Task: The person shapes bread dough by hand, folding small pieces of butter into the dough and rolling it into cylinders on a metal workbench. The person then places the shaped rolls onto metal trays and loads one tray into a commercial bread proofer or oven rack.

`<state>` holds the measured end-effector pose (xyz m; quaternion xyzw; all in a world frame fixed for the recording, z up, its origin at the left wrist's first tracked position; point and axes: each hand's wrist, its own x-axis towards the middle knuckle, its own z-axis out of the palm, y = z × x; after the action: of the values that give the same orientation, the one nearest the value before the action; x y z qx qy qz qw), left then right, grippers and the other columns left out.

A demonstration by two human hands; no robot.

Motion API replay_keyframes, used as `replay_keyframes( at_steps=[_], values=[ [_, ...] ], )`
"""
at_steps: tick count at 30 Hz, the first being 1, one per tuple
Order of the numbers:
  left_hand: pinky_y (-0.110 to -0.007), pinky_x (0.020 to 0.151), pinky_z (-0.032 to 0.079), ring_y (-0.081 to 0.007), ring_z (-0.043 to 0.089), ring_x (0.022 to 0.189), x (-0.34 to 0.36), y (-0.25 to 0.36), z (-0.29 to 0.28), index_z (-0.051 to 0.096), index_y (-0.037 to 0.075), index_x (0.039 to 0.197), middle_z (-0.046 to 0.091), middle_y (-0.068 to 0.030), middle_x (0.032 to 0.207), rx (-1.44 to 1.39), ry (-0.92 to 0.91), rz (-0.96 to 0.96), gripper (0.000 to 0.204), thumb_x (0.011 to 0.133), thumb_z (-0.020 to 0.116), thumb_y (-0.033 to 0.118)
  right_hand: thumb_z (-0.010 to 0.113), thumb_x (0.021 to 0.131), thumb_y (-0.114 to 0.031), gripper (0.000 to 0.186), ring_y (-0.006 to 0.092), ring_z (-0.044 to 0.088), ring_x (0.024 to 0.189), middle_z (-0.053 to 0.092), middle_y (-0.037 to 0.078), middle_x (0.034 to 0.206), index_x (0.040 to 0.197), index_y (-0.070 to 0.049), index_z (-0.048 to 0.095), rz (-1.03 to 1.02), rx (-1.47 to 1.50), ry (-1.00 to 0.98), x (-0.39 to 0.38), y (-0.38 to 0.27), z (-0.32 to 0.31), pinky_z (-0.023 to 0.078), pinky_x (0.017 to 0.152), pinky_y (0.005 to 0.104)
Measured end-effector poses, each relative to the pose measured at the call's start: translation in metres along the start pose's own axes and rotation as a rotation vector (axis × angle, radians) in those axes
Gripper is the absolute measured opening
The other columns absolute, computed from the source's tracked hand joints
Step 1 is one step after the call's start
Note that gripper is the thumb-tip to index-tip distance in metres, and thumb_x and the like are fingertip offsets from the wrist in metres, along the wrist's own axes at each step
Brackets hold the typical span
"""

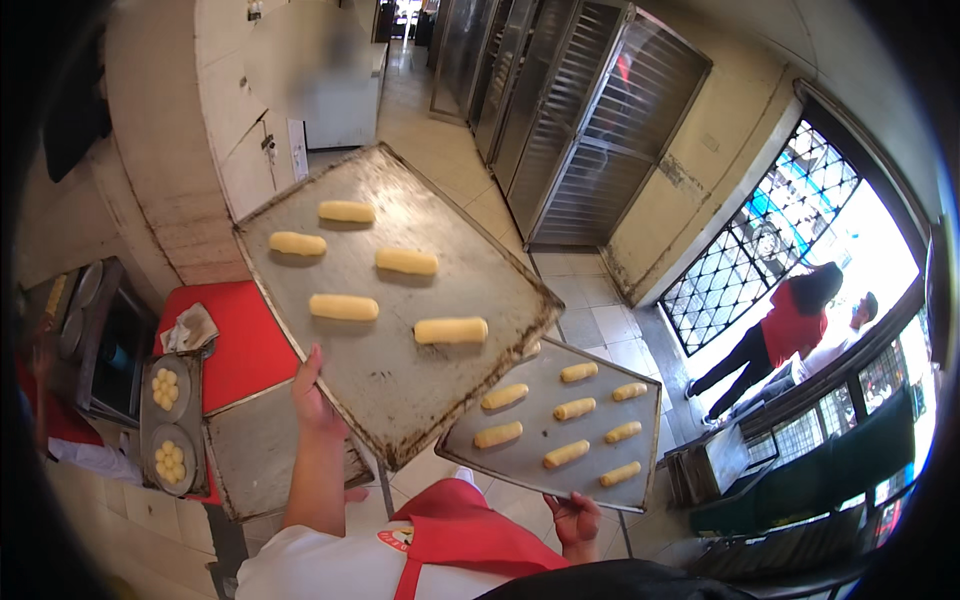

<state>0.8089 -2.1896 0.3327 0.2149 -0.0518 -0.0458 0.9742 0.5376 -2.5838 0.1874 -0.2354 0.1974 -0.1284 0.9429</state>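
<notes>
- Both grips hold: my left hand point(316, 398) pinches the left tray point(400, 385) by its near-left edge, my right hand point(577, 520) the right tray point(540, 385) by its near edge.
- Pale rolls point(406, 262) lie shaped on both; neither seems set down yet.

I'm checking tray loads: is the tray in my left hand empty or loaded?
Loaded, though not crowded: five pale yellow rolls lie on the tray with gaps between them.

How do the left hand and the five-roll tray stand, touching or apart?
Touching: the head view shows the left hand gripping the five-roll tray by its lower-left edge.
</notes>
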Motion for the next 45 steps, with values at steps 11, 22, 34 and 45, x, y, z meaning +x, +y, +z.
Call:
replay_keyframes(
  at_steps=[11, 22, 34, 45],
  values=[
    [-0.050, 0.115, 0.048, -0.0335, 0.060, 0.134, 0.316, -0.086, 0.033, 0.048, 0.000, 0.149, 0.062, -0.0170, 0.146, 0.075, 0.086, 0.159, 0.048, 0.108, 0.056, 0.024, 0.057, 0.090, -0.003, 0.051, 0.0409, 0.065, 0.127, 0.067, 0.019, 0.138, 0.140, 0.000, 0.057, 0.126, -0.005, -0.010, 0.344, -0.087, 0.070, 0.048, 0.112, 0.0681],
    [-0.049, 0.117, 0.044, -0.0335, 0.055, 0.137, 0.595, -0.039, -0.012, 0.046, 0.001, 0.152, 0.058, -0.0150, 0.150, 0.069, 0.225, 0.247, 0.053, 0.108, 0.057, 0.030, 0.058, 0.089, 0.002, 0.053, 0.0389, 0.062, 0.131, 0.066, 0.017, 0.137, 0.142, -0.001, 0.054, 0.345, -0.094, -0.140, 0.719, -0.025, 0.257, 0.045, 0.111, 0.0726],
    [-0.050, 0.118, 0.044, -0.0335, 0.056, 0.138, 0.903, -0.016, -0.104, 0.042, -0.002, 0.154, 0.056, -0.0170, 0.151, 0.105, 0.169, 0.494, 0.058, 0.105, 0.060, 0.022, 0.056, 0.092, 0.004, 0.048, 0.0392, 0.061, 0.131, 0.066, 0.020, 0.133, 0.140, 0.001, 0.052, 0.319, -0.143, -0.270, 1.104, 0.055, 0.501, 0.044, 0.113, 0.0707],
    [-0.051, 0.119, 0.041, -0.0333, 0.056, 0.138, 1.282, 0.028, -0.081, 0.049, -0.001, 0.148, 0.059, -0.0162, 0.148, 0.108, 0.140, 0.484, 0.052, 0.106, 0.061, 0.026, 0.057, 0.092, 0.000, 0.043, 0.0363, 0.066, 0.126, 0.069, 0.015, 0.132, 0.136, 0.000, 0.058, 0.219, -0.074, -0.316, 1.408, 0.051, 0.663, 0.044, 0.112, 0.0718]
  ],
)
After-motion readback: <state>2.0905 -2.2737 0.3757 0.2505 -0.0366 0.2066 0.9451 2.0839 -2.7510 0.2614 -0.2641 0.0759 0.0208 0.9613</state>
